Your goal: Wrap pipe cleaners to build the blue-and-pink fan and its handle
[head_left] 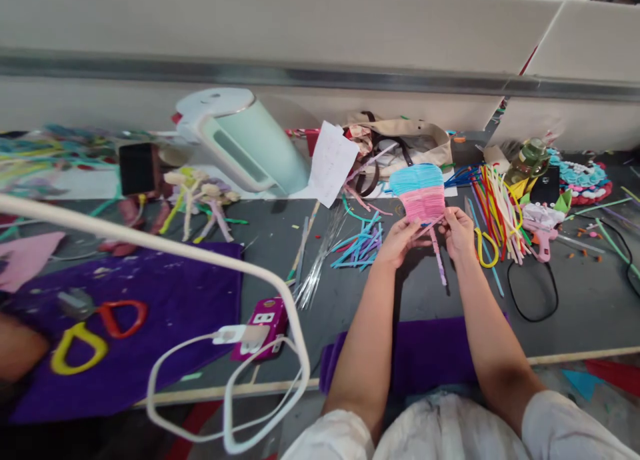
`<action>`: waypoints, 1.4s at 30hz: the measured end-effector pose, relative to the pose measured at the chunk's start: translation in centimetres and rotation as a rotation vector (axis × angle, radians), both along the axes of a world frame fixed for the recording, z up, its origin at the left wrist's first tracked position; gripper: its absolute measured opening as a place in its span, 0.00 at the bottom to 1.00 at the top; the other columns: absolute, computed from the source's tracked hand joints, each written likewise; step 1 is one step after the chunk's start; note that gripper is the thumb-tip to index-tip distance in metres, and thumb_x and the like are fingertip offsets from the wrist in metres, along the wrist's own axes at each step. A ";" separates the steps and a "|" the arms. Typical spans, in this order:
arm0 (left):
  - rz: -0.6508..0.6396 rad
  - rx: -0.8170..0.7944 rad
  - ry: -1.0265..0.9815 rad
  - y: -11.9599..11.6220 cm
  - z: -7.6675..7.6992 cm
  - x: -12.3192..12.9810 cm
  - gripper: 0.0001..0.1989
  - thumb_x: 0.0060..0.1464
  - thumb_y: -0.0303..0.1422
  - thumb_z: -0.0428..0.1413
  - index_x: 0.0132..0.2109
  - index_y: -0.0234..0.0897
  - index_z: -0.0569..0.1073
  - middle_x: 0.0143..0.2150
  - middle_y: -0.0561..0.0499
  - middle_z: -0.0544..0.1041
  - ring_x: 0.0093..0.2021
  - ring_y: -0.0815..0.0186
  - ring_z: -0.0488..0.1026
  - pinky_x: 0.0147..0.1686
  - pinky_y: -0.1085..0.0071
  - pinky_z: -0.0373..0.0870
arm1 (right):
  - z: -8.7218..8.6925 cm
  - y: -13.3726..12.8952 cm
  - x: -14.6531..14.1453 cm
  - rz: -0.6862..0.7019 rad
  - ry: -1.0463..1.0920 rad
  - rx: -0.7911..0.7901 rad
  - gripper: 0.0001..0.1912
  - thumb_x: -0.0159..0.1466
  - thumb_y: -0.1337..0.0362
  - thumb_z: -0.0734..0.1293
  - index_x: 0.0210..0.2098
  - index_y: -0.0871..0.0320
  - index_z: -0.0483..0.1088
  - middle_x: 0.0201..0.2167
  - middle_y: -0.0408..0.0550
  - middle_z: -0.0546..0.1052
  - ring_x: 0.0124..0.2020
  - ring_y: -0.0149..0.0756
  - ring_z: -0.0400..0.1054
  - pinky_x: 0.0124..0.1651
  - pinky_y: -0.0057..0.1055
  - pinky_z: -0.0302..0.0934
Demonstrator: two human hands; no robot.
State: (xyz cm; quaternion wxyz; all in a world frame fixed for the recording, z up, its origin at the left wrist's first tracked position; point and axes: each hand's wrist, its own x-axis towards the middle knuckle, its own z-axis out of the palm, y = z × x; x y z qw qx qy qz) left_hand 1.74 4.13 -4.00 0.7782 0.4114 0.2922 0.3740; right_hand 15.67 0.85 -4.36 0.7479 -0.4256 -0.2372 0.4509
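Between my hands is a flat piece made of pipe cleaners (423, 192), blue on top and pink below, narrowing toward the bottom. A pink and lilac stem (439, 257) hangs down from it. My left hand (403, 240) pinches the piece at its lower left edge. On the lower right, my right hand (457, 228) is closed with its fingertips at a thin pink strand by the base. Short blue and purple pipe cleaner pieces (357, 243) lie left of my hands. To the right lies a bundle of long coloured pipe cleaners (500, 217).
A pale green kettle (255, 147) stands at the back. A purple power strip (267, 320) with a white cable (280, 280) lies left. Scissors (83, 340) rest on purple cloth (185, 300). A pink glue gun (543, 233) sits at right. A person's arm (20, 347) shows at far left.
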 end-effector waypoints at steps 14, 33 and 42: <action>0.140 -0.019 0.043 -0.2 -0.3 1.1 0.23 0.36 0.32 0.69 0.43 0.33 0.76 0.31 0.52 0.77 0.27 0.70 0.74 0.29 0.72 0.73 | 0.9 -0.6 2.4 -0.168 0.119 0.012 0.17 0.54 0.51 0.71 0.28 0.56 0.63 0.28 0.40 0.74 0.18 0.21 0.55 0.17 0.19 0.47; 0.451 -0.041 -0.068 1.3 -0.9 -0.2 0.23 0.37 0.36 0.68 0.43 0.37 0.75 0.33 0.54 0.77 0.30 0.71 0.74 0.34 0.72 0.72 | 1.7 -1.4 -1.2 0.326 0.112 -0.052 0.19 0.51 0.65 0.74 0.42 0.54 0.71 0.33 0.42 0.78 0.27 0.26 0.69 0.23 0.19 0.60; 0.490 -0.024 -0.062 1.3 -0.8 -0.1 0.23 0.35 0.35 0.69 0.43 0.37 0.76 0.33 0.53 0.77 0.30 0.70 0.75 0.32 0.72 0.72 | 1.1 -1.1 -1.1 0.252 0.030 -0.075 0.13 0.50 0.60 0.75 0.33 0.58 0.73 0.26 0.41 0.75 0.23 0.24 0.65 0.20 0.19 0.58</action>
